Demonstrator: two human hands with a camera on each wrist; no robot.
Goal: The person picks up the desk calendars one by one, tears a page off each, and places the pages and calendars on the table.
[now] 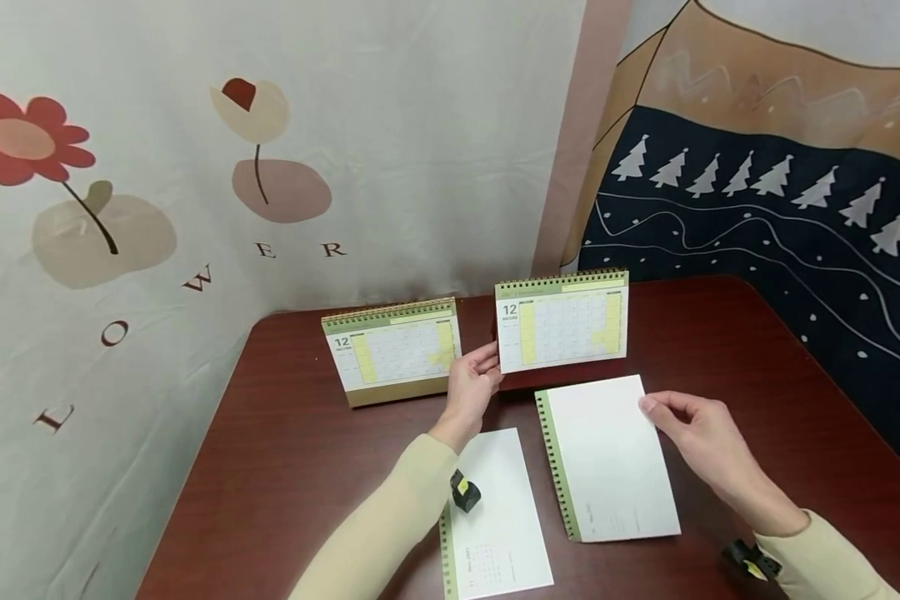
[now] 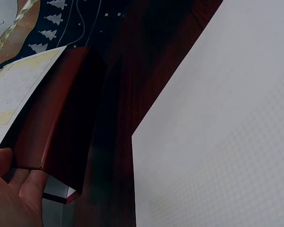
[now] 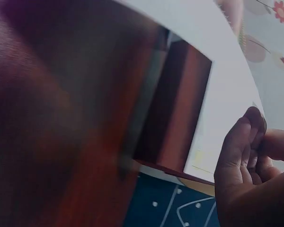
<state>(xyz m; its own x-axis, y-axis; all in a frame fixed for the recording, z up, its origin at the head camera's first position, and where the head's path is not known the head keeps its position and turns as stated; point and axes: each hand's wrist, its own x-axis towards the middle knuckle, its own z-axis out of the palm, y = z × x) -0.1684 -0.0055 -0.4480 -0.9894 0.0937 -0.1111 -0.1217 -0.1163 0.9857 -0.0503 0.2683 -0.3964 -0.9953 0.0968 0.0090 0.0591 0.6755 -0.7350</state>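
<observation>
A desk calendar with a dark red base (image 1: 562,325) stands at the back right, showing a 12 page. My left hand (image 1: 472,387) grips its lower left corner; in the left wrist view the thumb lies at the front and fingers reach under the red base (image 2: 61,113). With thumb and fingers, my right hand (image 1: 701,437) pinches the upper right edge of a white spiral-bound pad (image 1: 611,467) with a green binding strip. That pad looks raised and tilted in front of the calendar. In the right wrist view, the right hand (image 3: 251,161) holds the curving white sheet (image 3: 227,94).
Left of the held calendar stands another desk calendar (image 1: 401,350) with a brown base. A second white spiral-bound pad (image 1: 502,517) lies on the dark red table (image 1: 270,467), partly under my left forearm. Printed cloths (image 1: 420,125) hang behind and beside the table.
</observation>
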